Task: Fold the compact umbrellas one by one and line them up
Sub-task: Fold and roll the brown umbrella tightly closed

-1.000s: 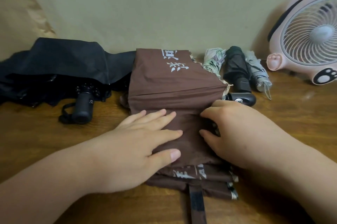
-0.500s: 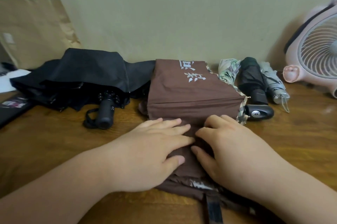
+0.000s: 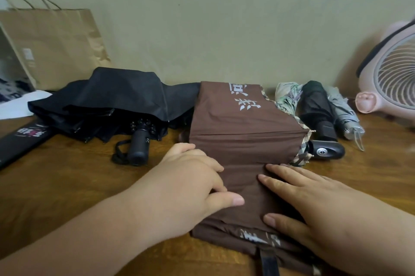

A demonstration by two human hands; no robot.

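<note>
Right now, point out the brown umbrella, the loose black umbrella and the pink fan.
brown umbrella [image 3: 242,136]: head view, on the flat canopy cloth below the white lettering.
loose black umbrella [image 3: 125,93]: head view, on its crumpled canopy.
pink fan [image 3: 395,87]: head view, on the front grille.

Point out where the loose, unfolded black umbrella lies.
In the head view the loose black umbrella lies on the left of the table, between the paper bag and the brown umbrella.
</note>
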